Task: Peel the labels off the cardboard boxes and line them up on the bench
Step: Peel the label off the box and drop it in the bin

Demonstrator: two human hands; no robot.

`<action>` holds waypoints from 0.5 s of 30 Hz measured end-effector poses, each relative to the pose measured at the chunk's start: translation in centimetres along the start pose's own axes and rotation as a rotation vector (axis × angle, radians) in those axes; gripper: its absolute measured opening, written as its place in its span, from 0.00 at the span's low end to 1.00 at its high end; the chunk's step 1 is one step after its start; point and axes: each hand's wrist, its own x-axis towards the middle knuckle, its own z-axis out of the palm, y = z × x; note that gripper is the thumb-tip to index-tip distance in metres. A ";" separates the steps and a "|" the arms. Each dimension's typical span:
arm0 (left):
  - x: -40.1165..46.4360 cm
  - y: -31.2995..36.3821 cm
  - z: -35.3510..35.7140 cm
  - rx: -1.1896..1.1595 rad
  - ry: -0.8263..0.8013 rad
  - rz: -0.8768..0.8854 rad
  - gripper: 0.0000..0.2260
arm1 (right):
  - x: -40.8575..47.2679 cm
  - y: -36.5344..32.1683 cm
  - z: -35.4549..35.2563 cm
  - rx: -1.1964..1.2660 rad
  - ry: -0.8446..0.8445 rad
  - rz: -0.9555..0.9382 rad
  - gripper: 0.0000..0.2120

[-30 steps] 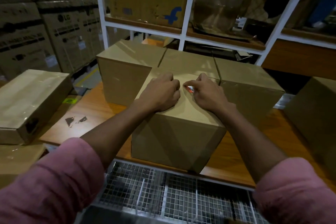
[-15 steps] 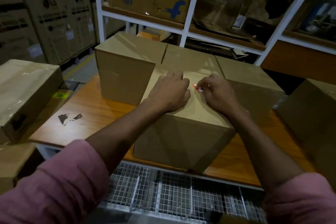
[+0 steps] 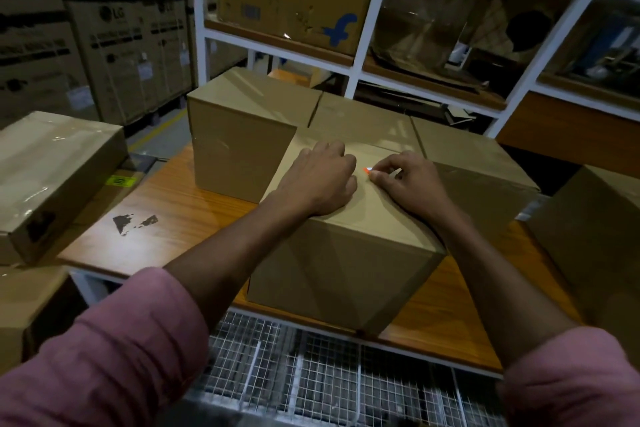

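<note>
While left hand (image 3: 317, 180) presses box (image 3: 349, 250), right hand (image 3: 407, 180) fingers pinch half-hidden label (image 3: 367, 169).

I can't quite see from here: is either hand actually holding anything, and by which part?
The right hand pinches the small red-and-white label by its edge, at the fingertips. The left hand holds nothing; it rests on the box.

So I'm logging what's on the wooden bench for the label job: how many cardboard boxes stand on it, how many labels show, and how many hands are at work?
Cardboard boxes on the bench: 4, namely the front box, left rear box, middle rear box and right rear box
Labels showing: 1, the red and white label
Hands: 2, left hand and right hand
Total: 7
</note>
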 end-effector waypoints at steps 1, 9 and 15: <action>0.0 0.0 0.0 0.002 0.002 0.001 0.15 | 0.0 0.0 0.1 -0.006 0.003 0.000 0.09; -0.3 2.6 0.2 0.141 -0.020 -0.135 0.14 | -0.3 0.2 -0.8 0.047 -0.069 -0.043 0.07; -0.9 4.0 0.2 0.133 0.034 -0.215 0.16 | 0.0 0.4 -0.1 -0.021 -0.028 -0.119 0.05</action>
